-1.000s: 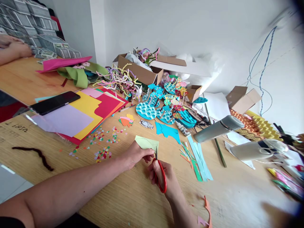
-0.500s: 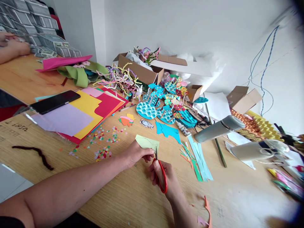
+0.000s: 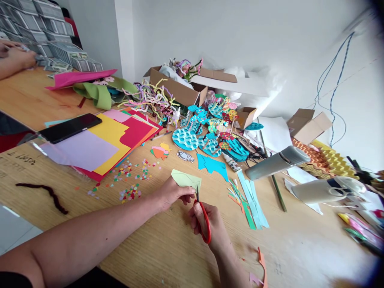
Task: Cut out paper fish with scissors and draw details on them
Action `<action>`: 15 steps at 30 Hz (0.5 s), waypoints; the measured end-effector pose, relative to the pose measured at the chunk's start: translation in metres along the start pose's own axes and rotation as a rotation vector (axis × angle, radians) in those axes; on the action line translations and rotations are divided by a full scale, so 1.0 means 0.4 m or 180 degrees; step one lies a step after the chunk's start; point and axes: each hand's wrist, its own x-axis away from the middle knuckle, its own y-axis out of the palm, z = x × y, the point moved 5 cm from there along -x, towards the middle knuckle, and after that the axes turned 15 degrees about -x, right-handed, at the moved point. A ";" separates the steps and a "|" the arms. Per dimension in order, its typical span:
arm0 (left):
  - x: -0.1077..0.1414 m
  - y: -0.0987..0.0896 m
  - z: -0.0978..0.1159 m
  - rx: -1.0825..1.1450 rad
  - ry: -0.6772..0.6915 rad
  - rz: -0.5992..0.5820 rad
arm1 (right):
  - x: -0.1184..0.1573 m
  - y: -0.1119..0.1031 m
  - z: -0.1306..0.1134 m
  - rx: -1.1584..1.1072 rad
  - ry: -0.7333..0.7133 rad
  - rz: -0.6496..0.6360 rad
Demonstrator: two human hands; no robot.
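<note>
A light green piece of paper (image 3: 184, 179) with a drawn outline is pinched between the thumb and fingers of my left hand (image 3: 177, 194). My right hand (image 3: 210, 224) is wrapped round red-handled scissors (image 3: 207, 228), whose blades point up at the paper's lower right edge. Beyond the paper lie a small outlined drawing (image 3: 185, 156) and cut orange and yellow paper shapes (image 3: 160, 151). A torn-edged blue paper piece (image 3: 212, 166) rests to their right. Colourful paper dots (image 3: 130, 193) are scattered left of my left hand.
Coloured sheets bear a black phone (image 3: 70, 127) at left. A grey bottle (image 3: 276, 162) and a white bottle (image 3: 327, 189) lie at right, near pale blue strips (image 3: 253, 200). Blue wavy discs (image 3: 185, 139) and a cardboard box (image 3: 177, 86) stand behind. Another person's hand (image 3: 18, 56) shows far left.
My hands, the paper and the scissors are almost exactly where they were. The other person's hand at far left has shifted slightly.
</note>
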 end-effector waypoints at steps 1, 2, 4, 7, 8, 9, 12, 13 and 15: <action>0.000 -0.001 0.000 0.0011 -0.0005 0.0010 | 0.000 0.000 0.000 -0.0012 -0.0003 -0.0001; 0.000 -0.001 0.000 0.0015 -0.0007 0.0022 | 0.000 0.000 0.000 -0.0025 -0.0005 -0.0009; 0.000 -0.002 0.000 0.0015 -0.0017 0.0042 | -0.001 0.000 -0.001 -0.0043 -0.0004 -0.0018; -0.001 -0.002 0.002 -0.0005 -0.0036 0.0063 | -0.003 0.000 0.000 -0.0028 0.0006 -0.0003; -0.001 -0.002 0.002 -0.0021 -0.0038 0.0065 | -0.003 0.000 0.000 -0.0023 0.0011 0.0009; -0.001 -0.002 0.003 -0.0039 -0.0036 0.0059 | -0.004 0.000 0.001 -0.0021 0.0017 0.0017; -0.002 0.000 0.005 -0.0087 -0.0009 -0.0001 | -0.003 0.000 0.002 -0.0024 0.0036 0.0005; -0.002 0.000 0.006 -0.0092 -0.0002 -0.0021 | -0.002 0.000 0.002 -0.0023 0.0038 -0.0006; -0.002 -0.001 0.006 -0.0083 0.0009 -0.0041 | -0.002 0.000 0.002 -0.0020 0.0036 -0.0032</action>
